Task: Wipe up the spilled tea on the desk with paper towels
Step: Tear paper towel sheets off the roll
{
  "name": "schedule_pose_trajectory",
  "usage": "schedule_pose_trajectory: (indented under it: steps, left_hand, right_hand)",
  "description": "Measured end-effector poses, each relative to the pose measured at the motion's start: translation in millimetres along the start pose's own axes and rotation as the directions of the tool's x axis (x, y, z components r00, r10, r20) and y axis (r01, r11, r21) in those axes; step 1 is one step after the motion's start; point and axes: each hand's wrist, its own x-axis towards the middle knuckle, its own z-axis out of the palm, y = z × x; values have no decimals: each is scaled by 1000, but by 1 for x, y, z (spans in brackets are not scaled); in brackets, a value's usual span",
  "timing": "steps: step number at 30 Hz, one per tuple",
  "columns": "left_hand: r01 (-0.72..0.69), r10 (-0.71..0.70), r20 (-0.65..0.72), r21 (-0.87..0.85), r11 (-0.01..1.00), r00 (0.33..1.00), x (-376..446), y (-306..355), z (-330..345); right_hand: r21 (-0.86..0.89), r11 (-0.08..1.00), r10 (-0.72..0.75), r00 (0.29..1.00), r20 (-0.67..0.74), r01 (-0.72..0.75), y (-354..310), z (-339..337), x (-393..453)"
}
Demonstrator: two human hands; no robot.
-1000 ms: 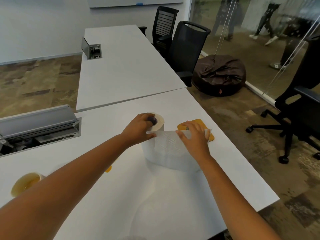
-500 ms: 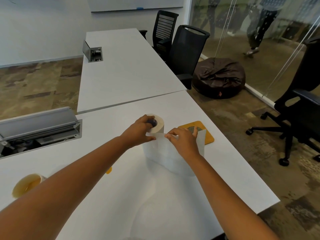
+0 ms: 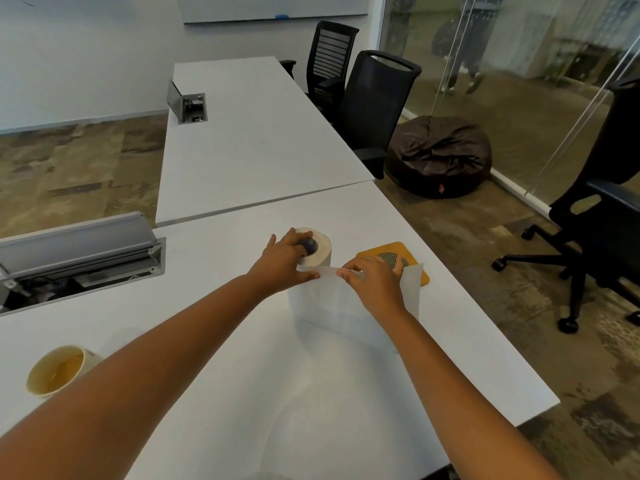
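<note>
Head view shows the left hand (image 3: 284, 261) gripping the roll (image 3: 317, 249) while the right hand (image 3: 375, 282) pinches the sheet (image 3: 332, 303); hold firm and tear fast.

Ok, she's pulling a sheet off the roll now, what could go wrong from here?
The left hand only presses the top of the upright white paper towel roll, so a hard pull by the right hand could tip it. The left forearm passes close to the tea-filled paper cup and might knock it.

Even daylight from the glass wall (image 3: 519, 81), soft shadows, blurred passers-by, wide-angle bending at edges
</note>
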Motion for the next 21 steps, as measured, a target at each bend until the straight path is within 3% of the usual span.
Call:
schedule_pose_trajectory:
  steps: [8, 21]
  left_hand:
    - [13, -18, -101, -56, 998, 995, -2, 5, 6]
    - [43, -53, -132, -81, 996, 990, -5, 5, 8]
  right_hand:
    - [-8, 1000, 6, 1000, -3, -6, 0, -1, -2]
    - [19, 998, 56, 998, 32, -56, -6, 1, -5]
